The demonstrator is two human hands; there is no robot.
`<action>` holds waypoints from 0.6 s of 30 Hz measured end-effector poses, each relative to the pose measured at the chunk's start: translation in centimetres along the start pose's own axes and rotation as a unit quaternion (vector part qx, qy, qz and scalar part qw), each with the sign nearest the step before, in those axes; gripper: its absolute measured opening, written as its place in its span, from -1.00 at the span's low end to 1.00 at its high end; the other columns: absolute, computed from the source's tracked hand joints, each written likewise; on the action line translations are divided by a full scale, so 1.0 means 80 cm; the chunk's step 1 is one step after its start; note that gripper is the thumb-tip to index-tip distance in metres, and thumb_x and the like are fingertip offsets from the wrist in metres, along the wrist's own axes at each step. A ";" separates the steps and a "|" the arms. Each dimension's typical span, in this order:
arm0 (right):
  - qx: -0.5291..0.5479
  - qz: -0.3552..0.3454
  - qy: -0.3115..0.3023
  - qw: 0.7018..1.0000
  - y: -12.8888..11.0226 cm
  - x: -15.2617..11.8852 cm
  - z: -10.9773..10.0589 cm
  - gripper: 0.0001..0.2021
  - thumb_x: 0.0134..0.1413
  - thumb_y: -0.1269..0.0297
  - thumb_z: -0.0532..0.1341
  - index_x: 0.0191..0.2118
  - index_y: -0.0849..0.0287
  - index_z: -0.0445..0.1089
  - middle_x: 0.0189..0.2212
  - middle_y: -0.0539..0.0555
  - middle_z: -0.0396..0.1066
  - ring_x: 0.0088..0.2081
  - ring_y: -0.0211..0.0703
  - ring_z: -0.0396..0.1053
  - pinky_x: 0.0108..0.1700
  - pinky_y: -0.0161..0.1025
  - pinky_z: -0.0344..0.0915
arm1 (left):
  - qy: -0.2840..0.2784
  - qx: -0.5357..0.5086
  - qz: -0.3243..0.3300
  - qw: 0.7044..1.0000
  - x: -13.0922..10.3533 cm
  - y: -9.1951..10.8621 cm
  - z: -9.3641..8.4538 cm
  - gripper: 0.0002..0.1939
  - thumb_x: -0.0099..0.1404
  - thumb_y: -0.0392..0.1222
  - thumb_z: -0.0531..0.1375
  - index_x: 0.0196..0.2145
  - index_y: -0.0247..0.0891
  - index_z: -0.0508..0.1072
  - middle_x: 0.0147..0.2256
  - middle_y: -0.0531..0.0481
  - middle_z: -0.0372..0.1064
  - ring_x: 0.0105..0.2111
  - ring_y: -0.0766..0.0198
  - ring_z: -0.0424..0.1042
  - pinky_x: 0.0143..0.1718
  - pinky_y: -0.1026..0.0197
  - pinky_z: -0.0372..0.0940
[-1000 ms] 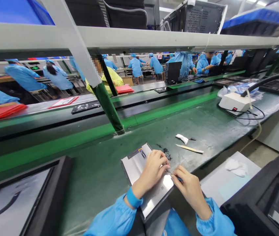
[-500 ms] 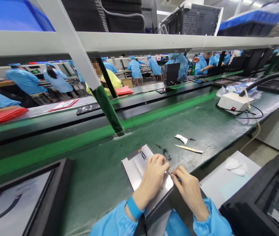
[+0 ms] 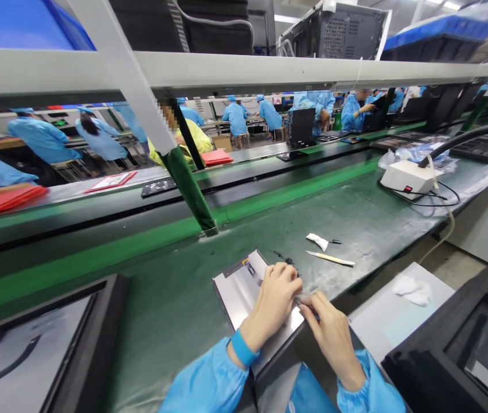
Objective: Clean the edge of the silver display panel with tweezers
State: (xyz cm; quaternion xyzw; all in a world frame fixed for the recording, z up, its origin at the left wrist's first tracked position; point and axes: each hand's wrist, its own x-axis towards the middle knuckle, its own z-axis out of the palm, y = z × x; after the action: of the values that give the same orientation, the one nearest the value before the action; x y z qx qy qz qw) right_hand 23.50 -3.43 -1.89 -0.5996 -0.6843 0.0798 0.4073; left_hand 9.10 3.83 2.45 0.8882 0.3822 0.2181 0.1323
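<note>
A flat grey display panel (image 3: 238, 291) lies tilted on the green bench edge, dark-rimmed, with a small orange-marked strip at its far end. Over its right side rests my left hand (image 3: 276, 295), fingers curled together at the panel's edge; the fingertips are partly hidden. My right hand (image 3: 327, 327) is closed in a pinch just beside it, at the same edge. A slim metal tool (image 3: 297, 300) shows only slightly between the two hands, its kind unclear. Small black scraps (image 3: 285, 259) lie on the bench past my left fingers.
A pale-handled knife (image 3: 332, 258) and a crumpled white wrapper (image 3: 317, 241) lie ahead. Foam trays with panels stand left (image 3: 110, 321) and right (image 3: 433, 344). A white box (image 3: 411, 176) with cables sits far right. A slanted post (image 3: 190, 189) rises from the bench.
My left hand has shifted slightly to the right along the panel's edge, closer to my right fingers. The metal tool shows less than before.
</note>
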 end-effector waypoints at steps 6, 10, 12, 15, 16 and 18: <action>0.042 0.051 -0.053 0.996 0.009 0.008 -0.009 -0.58 0.32 -0.06 0.01 -0.44 0.08 0.37 -0.58 -0.03 0.45 -0.59 -0.21 0.37 -0.53 -0.31 0.19 | 0.012 -0.041 -0.057 0.997 0.009 -0.027 0.012 -0.84 0.30 -0.33 0.20 -0.45 -0.20 0.43 -0.38 0.04 0.38 -0.29 0.19 0.33 -0.23 0.14 0.24; 0.052 0.080 -0.036 0.995 0.004 0.006 -0.005 -0.53 0.36 -0.03 -0.05 -0.46 0.09 0.38 -0.59 -0.01 0.46 -0.57 -0.20 0.41 -0.49 -0.32 0.20 | 0.058 -0.031 -0.085 0.994 -0.023 -0.011 0.014 -0.85 0.34 -0.37 0.11 -0.37 -0.20 0.39 -0.26 -0.04 0.35 -0.16 0.10 0.31 -0.14 0.03 0.26; 0.029 0.071 -0.027 0.997 0.000 0.004 -0.005 -0.50 0.39 -0.03 -0.10 -0.44 0.09 0.39 -0.55 0.00 0.46 -0.54 -0.20 0.43 -0.46 -0.33 0.22 | 0.070 -0.020 -0.083 0.994 -0.032 0.002 0.014 -0.83 0.33 -0.41 0.09 -0.37 -0.20 0.38 -0.22 -0.07 0.32 -0.11 0.06 0.27 -0.12 -0.02 0.24; -0.040 0.037 -0.037 0.998 -0.002 0.002 -0.006 -0.46 0.41 -0.02 -0.17 -0.41 0.09 0.40 -0.43 0.04 0.45 -0.52 -0.23 0.45 -0.49 -0.34 0.20 | 0.067 -0.006 -0.058 0.996 -0.026 0.013 0.014 -0.81 0.30 -0.46 0.10 -0.37 -0.20 0.39 -0.18 -0.08 0.30 -0.08 0.05 0.23 -0.09 -0.02 0.21; -0.058 0.025 -0.047 0.997 0.000 0.003 -0.007 -0.45 0.42 -0.01 -0.19 -0.41 0.08 0.40 -0.42 0.04 0.44 -0.52 -0.24 0.45 -0.50 -0.34 0.18 | 0.064 -0.004 -0.048 0.997 -0.020 0.012 0.015 -0.81 0.29 -0.46 0.12 -0.36 -0.20 0.40 -0.18 -0.08 0.31 -0.08 0.06 0.23 -0.08 -0.01 0.21; -0.064 0.006 -0.070 0.995 0.004 0.004 -0.009 -0.47 0.43 0.02 -0.18 -0.38 0.07 0.42 -0.43 0.02 0.43 -0.52 -0.24 0.45 -0.52 -0.35 0.17 | 0.056 -0.001 -0.035 0.998 -0.006 0.005 0.017 -0.83 0.28 -0.45 0.17 -0.37 -0.20 0.41 -0.21 -0.04 0.33 -0.10 0.09 0.25 -0.09 0.02 0.21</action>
State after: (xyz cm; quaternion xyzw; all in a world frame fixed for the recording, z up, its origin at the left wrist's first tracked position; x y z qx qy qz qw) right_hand 24.23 -3.30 -1.46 -0.6218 -0.7110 0.0794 0.3187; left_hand 9.67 3.11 1.29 0.8606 0.4194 0.2636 0.1187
